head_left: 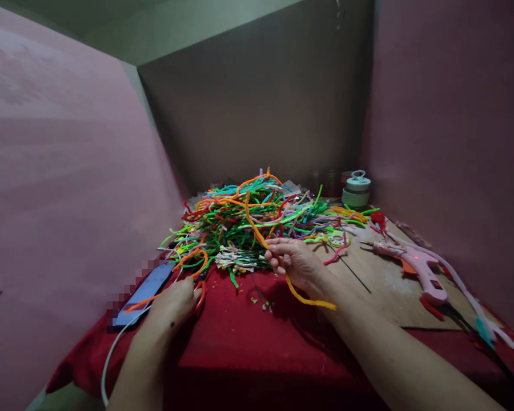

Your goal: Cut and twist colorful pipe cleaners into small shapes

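Note:
A long yellow-orange pipe cleaner (257,229) is pinched between the fingertips of my right hand (293,261), one end rising toward the pile and the other hanging down to the right. My left hand (177,299) is closed at the left, beside the phone, with red-handled scissors (201,297) at its fingers; their blades are hidden. An orange pipe cleaner (143,302) runs across the phone by the left hand. Just beyond both hands rises a tangled heap of coloured pipe cleaners (240,220), with a bundle of white-tipped stems (235,260) at its front.
A phone (145,294) with a white cable lies on the red cloth (240,342) at the left. On the brown board (381,285) at the right rests a pink glue gun (420,268). A green-lidded jar (357,191) stands behind, near a tape roll (337,240).

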`<state>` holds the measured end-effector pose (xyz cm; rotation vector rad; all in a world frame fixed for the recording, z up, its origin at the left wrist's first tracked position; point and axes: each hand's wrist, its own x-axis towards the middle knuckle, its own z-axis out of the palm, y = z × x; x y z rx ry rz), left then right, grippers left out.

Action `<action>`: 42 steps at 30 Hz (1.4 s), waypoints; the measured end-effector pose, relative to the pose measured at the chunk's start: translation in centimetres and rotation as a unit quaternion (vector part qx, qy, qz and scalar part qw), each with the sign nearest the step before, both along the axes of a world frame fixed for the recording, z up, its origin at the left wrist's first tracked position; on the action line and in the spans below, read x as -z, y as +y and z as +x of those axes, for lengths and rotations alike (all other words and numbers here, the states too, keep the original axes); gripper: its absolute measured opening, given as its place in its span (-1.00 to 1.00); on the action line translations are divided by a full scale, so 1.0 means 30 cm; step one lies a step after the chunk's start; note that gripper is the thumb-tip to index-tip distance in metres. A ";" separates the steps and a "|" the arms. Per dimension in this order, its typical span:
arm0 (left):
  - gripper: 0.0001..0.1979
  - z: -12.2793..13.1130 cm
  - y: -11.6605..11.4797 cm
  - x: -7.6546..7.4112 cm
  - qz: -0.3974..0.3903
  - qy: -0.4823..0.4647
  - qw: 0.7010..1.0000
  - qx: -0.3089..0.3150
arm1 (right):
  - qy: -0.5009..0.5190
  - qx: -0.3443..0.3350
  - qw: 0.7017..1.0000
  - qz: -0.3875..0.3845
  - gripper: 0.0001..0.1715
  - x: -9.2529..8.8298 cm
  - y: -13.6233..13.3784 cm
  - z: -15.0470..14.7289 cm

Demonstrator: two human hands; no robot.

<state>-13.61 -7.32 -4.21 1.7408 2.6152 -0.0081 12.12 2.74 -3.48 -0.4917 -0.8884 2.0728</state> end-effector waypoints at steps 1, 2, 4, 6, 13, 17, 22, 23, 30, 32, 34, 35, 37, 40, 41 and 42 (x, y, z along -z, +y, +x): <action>-0.77 0.004 0.013 -0.008 0.004 0.005 1.000 0.010 | 0.000 -0.004 1.000 0.003 -0.77 0.000 -0.001 0.000; -0.78 0.012 0.022 -0.019 0.015 0.009 1.000 0.022 | 0.001 -0.010 1.000 0.007 -0.76 0.000 -0.003 0.000; -0.79 0.051 0.034 -0.046 0.064 0.000 0.997 0.048 | 0.001 -0.026 0.999 0.019 -0.74 -0.001 -0.007 0.000; -0.78 0.123 0.045 -0.073 0.141 -0.072 0.984 0.083 | 0.000 -0.038 0.999 0.036 -0.72 0.000 -0.013 -0.003; -0.74 0.402 0.183 -0.115 0.274 -0.633 0.714 0.121 | -0.042 -0.075 0.992 0.092 -0.73 0.017 -0.030 -0.012; -0.83 0.400 0.272 -0.137 0.303 -0.820 0.482 0.059 | -0.103 -0.129 0.981 0.098 -0.78 0.031 -0.027 -0.015; -0.72 0.293 0.328 -0.187 0.318 -0.880 0.349 0.048 | -0.146 -0.139 0.974 0.106 -0.74 0.035 -0.038 -0.028; -0.72 0.272 0.333 -0.195 0.340 -0.872 0.348 0.051 | -0.155 -0.131 0.974 0.104 -0.75 0.033 -0.044 -0.032; -0.72 0.193 0.338 -0.207 0.348 -0.853 0.383 0.072 | -0.209 -0.105 0.966 0.110 -0.78 0.006 -0.066 -0.040; -0.73 0.187 0.331 -0.201 0.344 -0.855 0.383 0.067 | -0.214 -0.092 0.966 0.113 -0.76 0.003 -0.057 -0.034; -0.73 0.179 0.324 -0.196 0.349 -0.854 0.380 0.069 | -0.216 -0.086 0.966 0.114 -0.74 0.000 -0.049 -0.028; -0.73 0.173 0.322 -0.195 0.355 -0.853 0.377 0.072 | -0.219 -0.082 0.965 0.116 -0.73 -0.003 -0.047 -0.026; -0.74 0.155 0.318 -0.191 0.369 -0.849 0.369 0.079 | -0.229 -0.075 0.962 0.129 -0.73 -0.009 -0.050 -0.025; -0.75 0.116 0.316 -0.185 0.409 -0.838 0.351 0.083 | -0.258 -0.059 0.951 0.158 -0.74 -0.013 -0.055 -0.027; -0.74 0.101 0.315 -0.183 0.427 -0.831 0.346 0.080 | -0.274 -0.055 0.945 0.170 -0.73 -0.011 -0.053 -0.027; -0.73 0.087 0.314 -0.181 0.445 -0.824 0.342 0.077 | -0.292 -0.049 0.936 0.189 -0.72 -0.007 -0.050 -0.028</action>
